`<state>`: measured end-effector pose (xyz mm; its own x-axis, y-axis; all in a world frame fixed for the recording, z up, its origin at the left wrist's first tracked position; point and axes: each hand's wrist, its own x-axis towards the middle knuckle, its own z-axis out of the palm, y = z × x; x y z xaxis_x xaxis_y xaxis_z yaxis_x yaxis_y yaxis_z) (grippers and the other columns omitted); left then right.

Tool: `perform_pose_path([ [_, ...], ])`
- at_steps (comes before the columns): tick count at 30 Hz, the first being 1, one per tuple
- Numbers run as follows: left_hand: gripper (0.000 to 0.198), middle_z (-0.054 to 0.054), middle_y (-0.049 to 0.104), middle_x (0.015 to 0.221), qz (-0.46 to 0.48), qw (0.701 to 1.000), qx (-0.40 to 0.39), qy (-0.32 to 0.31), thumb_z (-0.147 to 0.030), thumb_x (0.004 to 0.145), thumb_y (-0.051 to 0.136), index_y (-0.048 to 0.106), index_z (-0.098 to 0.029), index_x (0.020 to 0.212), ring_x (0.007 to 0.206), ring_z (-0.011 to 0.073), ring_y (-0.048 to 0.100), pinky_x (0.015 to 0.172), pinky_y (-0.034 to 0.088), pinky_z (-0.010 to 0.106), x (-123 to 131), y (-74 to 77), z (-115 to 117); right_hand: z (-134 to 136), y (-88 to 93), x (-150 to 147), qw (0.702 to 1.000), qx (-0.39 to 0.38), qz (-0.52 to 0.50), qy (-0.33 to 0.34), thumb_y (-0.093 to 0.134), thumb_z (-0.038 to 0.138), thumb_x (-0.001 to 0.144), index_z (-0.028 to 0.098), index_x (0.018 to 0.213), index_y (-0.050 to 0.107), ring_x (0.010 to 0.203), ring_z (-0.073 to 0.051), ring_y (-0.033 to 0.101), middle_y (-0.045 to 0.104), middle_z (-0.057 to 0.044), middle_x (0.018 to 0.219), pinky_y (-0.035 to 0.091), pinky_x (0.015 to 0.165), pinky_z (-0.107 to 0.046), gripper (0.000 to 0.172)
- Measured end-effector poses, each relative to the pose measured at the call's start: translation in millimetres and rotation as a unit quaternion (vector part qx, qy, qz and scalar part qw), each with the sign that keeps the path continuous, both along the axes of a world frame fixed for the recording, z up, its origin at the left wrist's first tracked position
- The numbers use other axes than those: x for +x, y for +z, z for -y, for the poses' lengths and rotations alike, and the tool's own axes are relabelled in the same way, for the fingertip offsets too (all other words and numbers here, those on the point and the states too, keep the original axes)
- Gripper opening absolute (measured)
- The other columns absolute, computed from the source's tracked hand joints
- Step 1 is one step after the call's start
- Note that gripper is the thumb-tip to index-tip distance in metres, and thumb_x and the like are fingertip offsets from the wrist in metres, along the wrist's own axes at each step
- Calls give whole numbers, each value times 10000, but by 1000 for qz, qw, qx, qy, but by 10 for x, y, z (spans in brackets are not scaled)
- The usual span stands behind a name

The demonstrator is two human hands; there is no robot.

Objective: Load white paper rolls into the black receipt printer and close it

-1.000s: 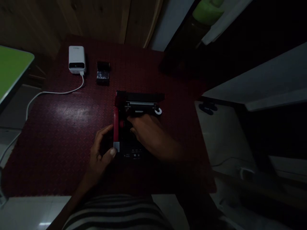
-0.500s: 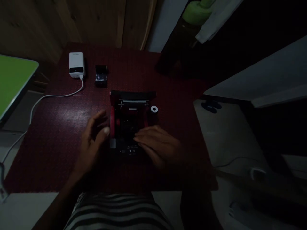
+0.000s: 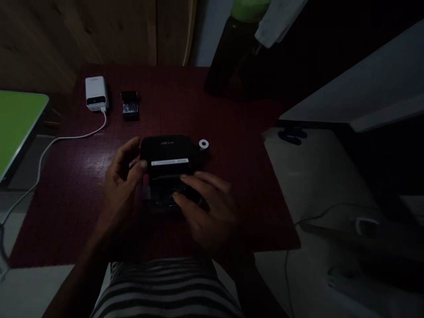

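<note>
A small black-and-red machine that looks like a receipt printer (image 3: pixel 157 204) sits in front of me on the red tabletop. Its black lid (image 3: pixel 168 152), with a white label strip, is tilted down over the body. My left hand (image 3: pixel 122 176) is at the machine's left side, fingers curved and apart, thumb by the lid's edge. On the right, my right hand (image 3: pixel 207 205) has its fingertips at the lid's front edge and its thumb lower, over the front panel. A roll with a white end (image 3: pixel 203 144) stands just beyond the lid's right corner.
At the table's back left are a white power bank (image 3: pixel 96 90) with a white cable (image 3: pixel 82 136) and a small dark item (image 3: pixel 130 106). A dark bottle with a green cap (image 3: pixel 250 9) stands at the back. A green-topped table (image 3: pixel 21 117) is to the left.
The machine's lid has swung from upright down toward me, covering the red interior. My right hand has spread its thumb and fingers at the lid's front. My left hand stays beside the machine.
</note>
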<state>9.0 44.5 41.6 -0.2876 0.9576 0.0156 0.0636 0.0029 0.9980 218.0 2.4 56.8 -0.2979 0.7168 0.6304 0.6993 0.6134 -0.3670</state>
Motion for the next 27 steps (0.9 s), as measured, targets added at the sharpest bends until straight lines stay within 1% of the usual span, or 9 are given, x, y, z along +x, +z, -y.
perform_pose_path([
  [1, 581, 71, 721, 1571, 3, 1000, -29, -9, -407, 934, 857, 726, -309, 1492, 1451, 299, 686, 1163, 600, 421, -4, -20, 97, -1, -10, 17, 1000, 0, 8, 0, 728, 87, 1047, 212, 1033, 858, 1354, -296, 758, 853, -119, 1357, 678, 1105, -464, 181],
  [3, 689, 90, 670, 1641, 20, 996, -80, -22, -457, 935, 866, 665, -313, 1577, 1453, 325, 693, 1126, 636, 427, -6, -50, 240, -21, -34, 56, 1000, -17, 16, 11, 706, 111, 1066, 209, 1058, 851, 1436, -309, 728, 823, -138, 1432, 656, 1153, -497, 175],
  [7, 718, 118, 737, 1542, 51, 989, -134, -40, -540, 932, 858, 678, -280, 1576, 1348, 362, 754, 1062, 677, 458, -1, -57, 311, -75, -60, 107, 997, -62, 16, 41, 630, 130, 1108, 188, 1131, 830, 1338, -263, 799, 865, -126, 1337, 658, 1153, -465, 209],
  [10, 692, 119, 763, 1496, 27, 991, -126, -39, -550, 924, 861, 715, -254, 1531, 1362, 362, 743, 1046, 679, 435, -7, -39, 279, -95, -48, 112, 995, -81, 10, 48, 626, 119, 1098, 165, 1196, 820, 1340, -263, 798, 867, -134, 1329, 654, 1158, -459, 222],
  [14, 674, 121, 750, 1521, 11, 993, -107, -57, -541, 934, 853, 714, -245, 1523, 1385, 340, 733, 1050, 670, 404, -17, -24, 257, -106, -36, 111, 994, -98, -6, 55, 636, 117, 1088, 169, 1209, 822, 1315, -270, 811, 875, -130, 1303, 663, 1147, -471, 228],
  [18, 644, 122, 755, 1509, 1, 994, -94, -63, -524, 952, 832, 713, -249, 1522, 1376, 343, 734, 1025, 673, 411, -19, -15, 248, -109, -53, 102, 994, -97, -8, 55, 630, 112, 1091, 198, 1208, 827, 1301, -274, 817, 875, -116, 1308, 676, 1129, -494, 245],
  [21, 649, 125, 759, 1500, -3, 993, -97, -64, -536, 951, 834, 713, -242, 1516, 1385, 352, 727, 1028, 669, 420, -29, -25, 265, -102, -60, 94, 994, -92, -14, 61, 639, 109, 1091, 176, 1225, 818, 1314, -280, 810, 869, -131, 1321, 664, 1149, -490, 234],
  [24, 618, 111, 740, 1538, 17, 992, -107, -57, -566, 970, 819, 726, -260, 1499, 1429, 349, 701, 1101, 641, 439, -43, -72, 358, -48, -63, 113, 992, -102, -47, 56, 634, 86, 1088, 182, 1358, 773, 1339, -261, 794, 859, -122, 1349, 645, 1177, -461, 318],
  [27, 583, 84, 719, 1577, 62, 991, -106, -50, -564, 992, 799, 731, -302, 1508, 1487, 340, 665, 1213, 576, 467, -45, -135, 492, 78, -133, 173, 986, -128, -109, -6, 667, 126, 1085, 264, 1510, 691, 1351, -249, 778, 835, -84, 1411, 645, 1173, -453, 448],
])
